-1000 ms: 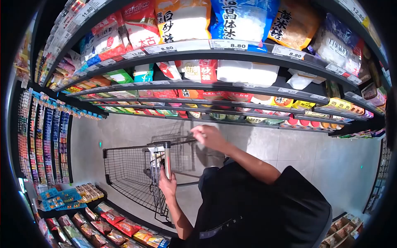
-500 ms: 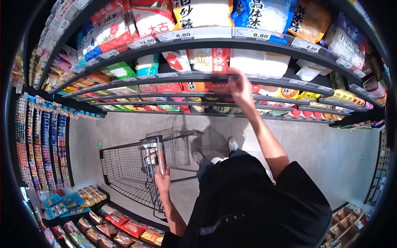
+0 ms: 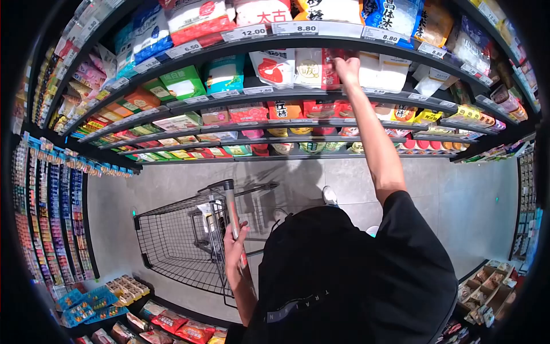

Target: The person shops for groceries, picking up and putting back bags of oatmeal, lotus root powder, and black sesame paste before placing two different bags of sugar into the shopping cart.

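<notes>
while the big shelves [image 3: 298, 94] stand full of bags, the cart [image 3: 177, 241] sits on the floor. left hand [image 3: 235, 243] is wrapped around the cart handle [image 3: 231, 209]. right hand [image 3: 348, 66] grips a red packet [image 3: 335, 71] up on the shelf.

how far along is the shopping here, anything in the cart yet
Early on. The cart basket looks bare, nothing visibly loaded. In hand: the left hand grips the cart handle, while the right hand is up at the red-and-white packet on the shelf. Left: getting a packet off and into the cart.
</notes>
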Available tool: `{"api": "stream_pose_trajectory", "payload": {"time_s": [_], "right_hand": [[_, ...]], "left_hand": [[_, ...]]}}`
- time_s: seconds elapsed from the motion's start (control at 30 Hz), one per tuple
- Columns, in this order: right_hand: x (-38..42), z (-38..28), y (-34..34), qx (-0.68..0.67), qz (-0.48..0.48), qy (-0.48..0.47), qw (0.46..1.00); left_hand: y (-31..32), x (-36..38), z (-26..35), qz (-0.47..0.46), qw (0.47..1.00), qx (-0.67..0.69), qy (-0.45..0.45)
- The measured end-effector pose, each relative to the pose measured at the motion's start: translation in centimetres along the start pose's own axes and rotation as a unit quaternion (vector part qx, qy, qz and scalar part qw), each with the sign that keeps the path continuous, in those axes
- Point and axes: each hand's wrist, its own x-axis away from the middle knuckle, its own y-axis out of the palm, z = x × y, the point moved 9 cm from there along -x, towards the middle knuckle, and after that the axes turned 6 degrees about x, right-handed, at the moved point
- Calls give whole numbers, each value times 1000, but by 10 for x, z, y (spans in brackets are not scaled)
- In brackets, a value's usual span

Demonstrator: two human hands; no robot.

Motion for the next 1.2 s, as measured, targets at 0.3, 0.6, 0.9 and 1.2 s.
{"api": "stream_pose_trajectory", "payload": {"time_s": [0.3, 0.6, 0.9, 1.2], "right_hand": [[68, -51, -5, -151, -103, 163, 969], [35, -8, -39, -383, 59, 169, 906], [-3, 35, -43, -500, 12, 312, 808], [-18, -35, -72, -306, -22, 240, 921]], "left_hand": [[-21, -4, 7, -31, 999, 19, 18], [-36, -4, 3, -1, 999, 29, 33], [-33, 3, 9, 4, 999, 24, 44], [2, 37, 113, 202, 822, -332, 416]]}}
